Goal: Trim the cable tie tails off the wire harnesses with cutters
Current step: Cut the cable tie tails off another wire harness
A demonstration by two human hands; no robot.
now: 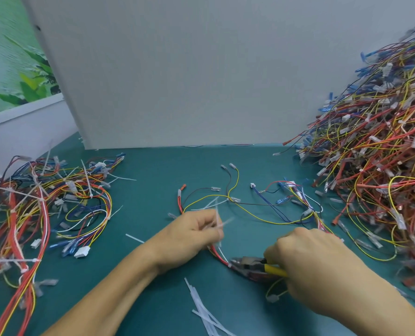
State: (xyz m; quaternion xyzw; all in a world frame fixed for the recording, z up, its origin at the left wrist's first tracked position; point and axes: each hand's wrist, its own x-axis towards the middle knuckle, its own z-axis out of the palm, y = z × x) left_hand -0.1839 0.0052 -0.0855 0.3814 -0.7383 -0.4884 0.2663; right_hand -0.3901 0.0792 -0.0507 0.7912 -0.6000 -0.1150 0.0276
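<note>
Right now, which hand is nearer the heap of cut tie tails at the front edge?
Left, marginally. The cut tie tails lie between the forearms; the left hand is above-left of them, the right hand, holding the cutters, farther to their right.

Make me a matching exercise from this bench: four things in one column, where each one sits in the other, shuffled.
Things:
1. cutters
2. big harness heap
3. cut tie tails
4. white board

Places:
A. standing at the back of the mat
B. in the right hand
C. far right
D. near edge, between the forearms

Pairs: 1-B, 2-C, 3-D, 4-A
</note>
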